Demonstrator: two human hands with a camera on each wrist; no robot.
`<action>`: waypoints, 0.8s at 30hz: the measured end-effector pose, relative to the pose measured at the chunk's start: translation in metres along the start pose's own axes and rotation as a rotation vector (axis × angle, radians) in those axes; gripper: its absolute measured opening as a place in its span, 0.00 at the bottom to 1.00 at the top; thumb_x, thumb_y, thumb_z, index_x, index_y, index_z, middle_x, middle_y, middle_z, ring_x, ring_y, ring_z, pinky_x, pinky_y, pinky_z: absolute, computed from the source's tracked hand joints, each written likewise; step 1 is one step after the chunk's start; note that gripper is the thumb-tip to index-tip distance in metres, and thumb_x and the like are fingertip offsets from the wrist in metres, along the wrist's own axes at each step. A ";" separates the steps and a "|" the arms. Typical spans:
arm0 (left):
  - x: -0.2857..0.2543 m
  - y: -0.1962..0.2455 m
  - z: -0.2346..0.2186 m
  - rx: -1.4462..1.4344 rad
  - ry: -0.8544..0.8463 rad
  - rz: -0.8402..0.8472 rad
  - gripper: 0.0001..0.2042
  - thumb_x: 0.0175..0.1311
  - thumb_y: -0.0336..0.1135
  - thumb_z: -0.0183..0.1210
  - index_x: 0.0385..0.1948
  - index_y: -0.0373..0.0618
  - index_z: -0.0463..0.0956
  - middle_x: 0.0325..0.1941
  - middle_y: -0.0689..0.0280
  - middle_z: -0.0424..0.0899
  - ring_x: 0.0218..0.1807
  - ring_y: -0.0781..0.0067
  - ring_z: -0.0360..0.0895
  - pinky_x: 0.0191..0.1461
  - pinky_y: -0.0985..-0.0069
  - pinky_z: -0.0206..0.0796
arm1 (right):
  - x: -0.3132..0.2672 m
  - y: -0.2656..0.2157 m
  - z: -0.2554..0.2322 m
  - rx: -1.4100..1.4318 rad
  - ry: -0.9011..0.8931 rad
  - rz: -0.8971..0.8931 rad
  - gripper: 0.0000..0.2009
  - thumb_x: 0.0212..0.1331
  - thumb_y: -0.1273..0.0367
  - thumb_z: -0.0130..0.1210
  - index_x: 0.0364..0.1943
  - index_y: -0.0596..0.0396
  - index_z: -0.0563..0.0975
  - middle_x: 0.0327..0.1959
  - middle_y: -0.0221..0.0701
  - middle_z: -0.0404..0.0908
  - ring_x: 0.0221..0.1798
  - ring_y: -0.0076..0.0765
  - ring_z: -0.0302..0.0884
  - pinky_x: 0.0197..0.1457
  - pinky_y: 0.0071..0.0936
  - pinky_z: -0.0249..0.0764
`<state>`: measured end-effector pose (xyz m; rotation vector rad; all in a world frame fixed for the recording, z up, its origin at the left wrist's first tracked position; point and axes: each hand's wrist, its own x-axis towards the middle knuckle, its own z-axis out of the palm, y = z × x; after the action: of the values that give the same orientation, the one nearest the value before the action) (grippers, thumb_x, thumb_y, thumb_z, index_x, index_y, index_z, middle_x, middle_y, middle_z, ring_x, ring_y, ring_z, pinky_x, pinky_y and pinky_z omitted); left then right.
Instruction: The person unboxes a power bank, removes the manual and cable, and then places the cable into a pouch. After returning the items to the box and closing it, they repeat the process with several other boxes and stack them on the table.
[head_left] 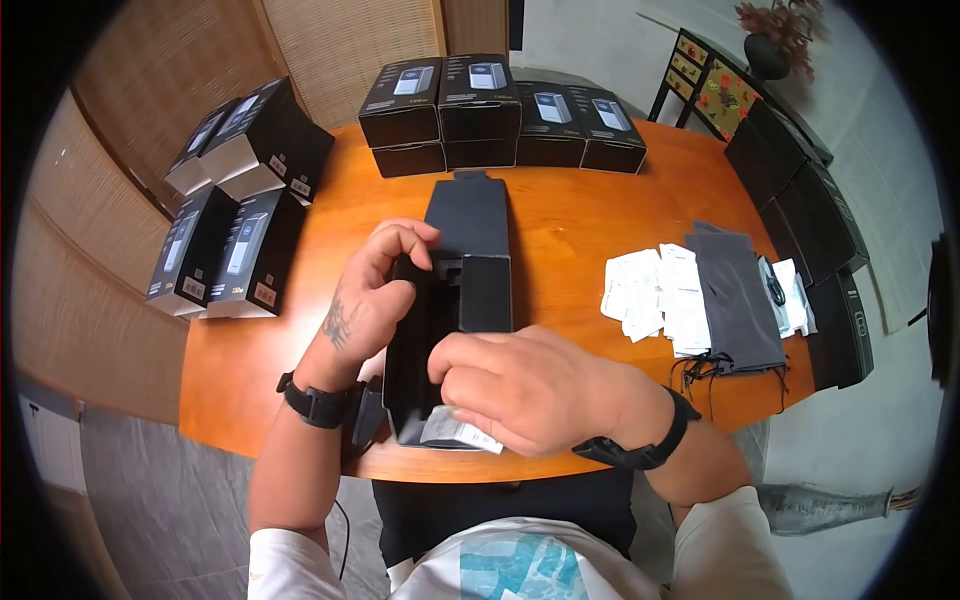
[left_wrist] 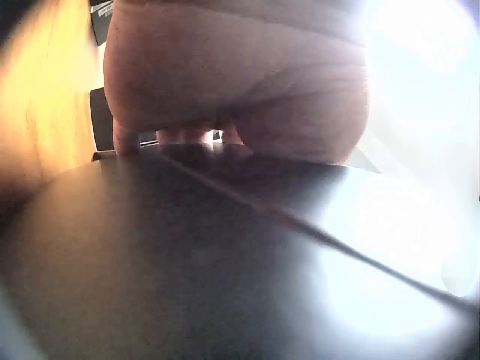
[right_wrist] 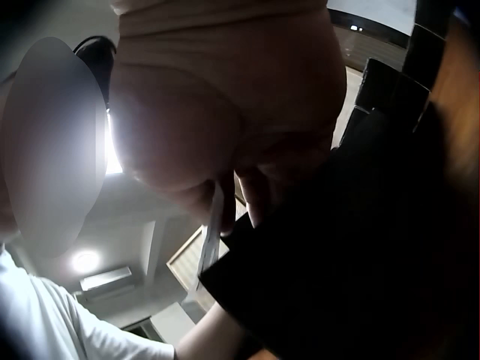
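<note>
An open black box [head_left: 487, 290] lies lengthwise before me on the wooden table, its long lid flap [head_left: 468, 215] folded out toward the far side. My left hand [head_left: 375, 285] grips the box's left wall near the far end, fingers bent over the edge. Over the near end, my right hand [head_left: 525, 390] pinches a folded white printed paper [head_left: 460, 430] between thumb and fingers. The right wrist view shows this paper [right_wrist: 209, 251] edge-on beside the dark box. Part of the box's inside is hidden by the right hand.
Black product boxes [head_left: 440, 105] stand stacked at the back, with more boxes [head_left: 240, 190] at the left and several dark boxes [head_left: 815, 220] along the right edge. Grey drawstring pouches [head_left: 740, 300], white papers [head_left: 632, 290] and a dark coiled cable [head_left: 771, 282] lie on the right.
</note>
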<state>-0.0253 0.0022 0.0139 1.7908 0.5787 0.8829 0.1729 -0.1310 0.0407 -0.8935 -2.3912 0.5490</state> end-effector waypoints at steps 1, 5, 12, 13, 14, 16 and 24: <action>0.001 -0.003 -0.004 -0.009 -0.036 0.024 0.16 0.46 0.16 0.46 0.36 0.44 0.73 0.58 0.62 0.74 0.61 0.69 0.72 0.69 0.74 0.61 | -0.001 0.001 -0.001 -0.009 0.067 -0.020 0.04 0.56 0.75 0.60 0.33 0.54 0.76 0.48 0.38 0.77 0.44 0.47 0.80 0.42 0.35 0.78; 0.002 -0.006 -0.019 -0.015 -0.176 0.030 0.18 0.46 0.12 0.50 0.37 0.45 0.75 0.58 0.63 0.75 0.64 0.65 0.73 0.73 0.70 0.59 | -0.014 0.010 -0.025 0.005 0.261 0.020 0.04 0.58 0.73 0.60 0.34 0.57 0.77 0.41 0.37 0.78 0.37 0.45 0.80 0.39 0.34 0.76; 0.006 -0.009 -0.053 0.026 -0.340 0.004 0.19 0.50 0.17 0.70 0.45 0.44 0.82 0.59 0.64 0.78 0.68 0.65 0.73 0.73 0.68 0.63 | -0.021 0.024 -0.039 0.098 0.024 0.687 0.08 0.64 0.69 0.60 0.40 0.61 0.81 0.36 0.42 0.82 0.40 0.48 0.82 0.43 0.36 0.76; 0.006 -0.011 -0.057 0.090 -0.366 0.013 0.20 0.50 0.18 0.71 0.46 0.45 0.81 0.59 0.64 0.78 0.68 0.65 0.73 0.73 0.68 0.63 | -0.020 0.026 -0.038 0.122 -0.014 0.734 0.09 0.64 0.68 0.61 0.40 0.61 0.82 0.36 0.42 0.83 0.40 0.46 0.83 0.43 0.35 0.76; 0.005 -0.012 -0.060 0.155 -0.392 0.022 0.21 0.50 0.19 0.72 0.48 0.45 0.81 0.59 0.65 0.78 0.68 0.65 0.73 0.72 0.68 0.64 | -0.020 0.026 -0.038 0.192 -0.015 0.773 0.08 0.64 0.69 0.62 0.40 0.61 0.82 0.35 0.38 0.83 0.38 0.40 0.82 0.42 0.33 0.76; 0.003 -0.015 -0.061 0.186 -0.426 -0.056 0.28 0.50 0.23 0.76 0.56 0.48 0.79 0.59 0.67 0.78 0.66 0.65 0.73 0.71 0.66 0.66 | -0.018 0.028 -0.040 0.335 -0.014 0.846 0.07 0.65 0.70 0.63 0.40 0.60 0.82 0.32 0.30 0.82 0.35 0.27 0.80 0.41 0.27 0.74; 0.000 -0.004 -0.043 0.263 -0.459 -0.108 0.38 0.48 0.24 0.77 0.66 0.52 0.75 0.59 0.67 0.79 0.59 0.68 0.75 0.63 0.69 0.70 | -0.007 0.010 -0.035 0.639 0.293 0.834 0.04 0.64 0.73 0.61 0.39 0.58 0.82 0.35 0.32 0.83 0.33 0.29 0.81 0.43 0.30 0.78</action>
<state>-0.0589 0.0284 0.0199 2.0913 0.4999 0.3097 0.2033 -0.1224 0.0605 -1.4940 -1.3516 1.2847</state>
